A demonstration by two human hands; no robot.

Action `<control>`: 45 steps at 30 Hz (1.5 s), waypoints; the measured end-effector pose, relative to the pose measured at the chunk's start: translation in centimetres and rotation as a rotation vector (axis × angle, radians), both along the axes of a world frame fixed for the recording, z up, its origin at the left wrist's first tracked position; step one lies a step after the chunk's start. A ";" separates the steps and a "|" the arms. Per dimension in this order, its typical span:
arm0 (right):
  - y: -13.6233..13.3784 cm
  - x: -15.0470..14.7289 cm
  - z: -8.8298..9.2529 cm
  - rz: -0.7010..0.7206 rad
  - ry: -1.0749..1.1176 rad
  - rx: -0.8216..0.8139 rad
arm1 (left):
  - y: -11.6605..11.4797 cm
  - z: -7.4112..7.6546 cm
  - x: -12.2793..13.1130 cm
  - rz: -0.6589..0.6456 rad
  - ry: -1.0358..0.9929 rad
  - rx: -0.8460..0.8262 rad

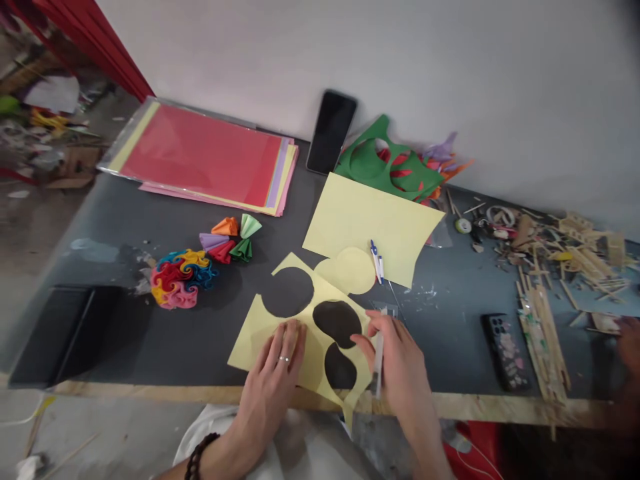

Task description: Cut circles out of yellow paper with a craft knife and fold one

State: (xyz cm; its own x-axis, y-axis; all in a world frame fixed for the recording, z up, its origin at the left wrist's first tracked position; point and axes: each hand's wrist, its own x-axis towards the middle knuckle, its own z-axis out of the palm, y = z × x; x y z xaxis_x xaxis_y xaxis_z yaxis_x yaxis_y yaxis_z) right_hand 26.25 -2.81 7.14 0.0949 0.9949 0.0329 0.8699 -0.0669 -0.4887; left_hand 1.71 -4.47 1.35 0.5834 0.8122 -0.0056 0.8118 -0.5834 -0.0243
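Observation:
A yellow paper sheet with three round holes cut out lies at the table's near edge. My left hand, a ring on one finger, rests flat on it with fingers stretched out. My right hand presses the sheet's right side and grips a thin clear tool, perhaps a cutter or ruler. A cut yellow disc lies just beyond, beside a blue compass on a second yellow sheet.
A stack of coloured paper lies at the back left, a phone leans on the wall, green cut scraps beside it. Folded paper cones and a multicoloured paper ball sit left. Another phone and wooden sticks lie right.

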 end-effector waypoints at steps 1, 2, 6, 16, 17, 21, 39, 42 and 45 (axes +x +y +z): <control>0.0 -0.1 -0.5 0.014 -0.062 -0.006 | -0.1 0.0 0.0 0.012 -0.004 0.007; -0.1 -0.1 -1.1 0.020 -0.132 -0.014 | -0.2 0.0 -0.1 0.026 -0.008 0.017; -1.4 -0.2 -4.2 -0.094 -0.255 0.019 | -0.6 -0.1 -0.2 0.056 -0.021 0.039; 0.7 -3.0 -3.8 0.071 0.339 0.099 | -0.3 -1.5 -0.1 0.053 -0.104 -0.014; 1.2 -3.5 -3.7 0.094 0.402 0.076 | -0.3 -1.7 -0.1 0.047 -0.117 -0.009; 3.0 -5.1 -3.9 0.047 0.546 -0.051 | -0.2 -2.0 -0.3 0.002 -0.120 0.001; 3.8 -5.4 -5.3 0.121 0.579 0.024 | 1.0 -0.8 -1.0 -0.030 -0.077 -0.101; 3.8 -5.5 -5.3 0.129 0.568 0.036 | 1.1 -0.8 -1.1 -0.035 -0.076 -0.102; 3.5 -5.5 -5.3 0.145 0.551 0.050 | 1.2 -0.8 -1.2 -0.034 -0.080 -0.093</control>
